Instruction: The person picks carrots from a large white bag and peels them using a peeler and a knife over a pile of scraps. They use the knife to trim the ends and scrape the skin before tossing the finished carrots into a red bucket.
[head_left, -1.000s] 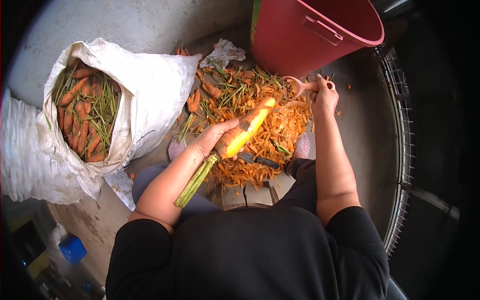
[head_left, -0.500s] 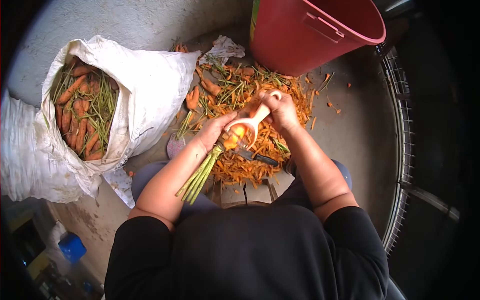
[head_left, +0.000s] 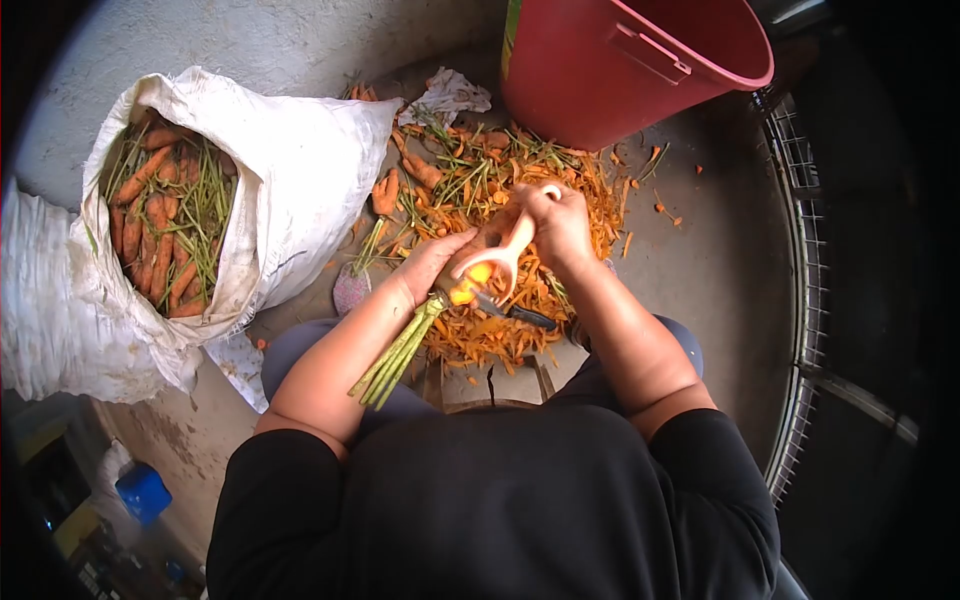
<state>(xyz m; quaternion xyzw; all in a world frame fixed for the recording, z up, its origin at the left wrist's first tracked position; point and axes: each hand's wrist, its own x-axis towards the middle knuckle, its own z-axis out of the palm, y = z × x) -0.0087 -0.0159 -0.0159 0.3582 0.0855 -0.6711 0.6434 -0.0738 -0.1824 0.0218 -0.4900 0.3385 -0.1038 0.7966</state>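
Fingers of the right hand (head_left: 560, 222) clamp the peeler (head_left: 520, 238); left fingers (head_left: 440, 252) grip the carrot (head_left: 466, 284).

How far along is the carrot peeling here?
Done: the wide heap of orange peelings on the floor suggests much is peeled already. In hand: the left hand holds a carrot with green stems, yellow patches bared, under the pale pink peeler in the right hand. Left: unpeeled orange carrots in the white woven sack. The red bucket's contents are hidden.
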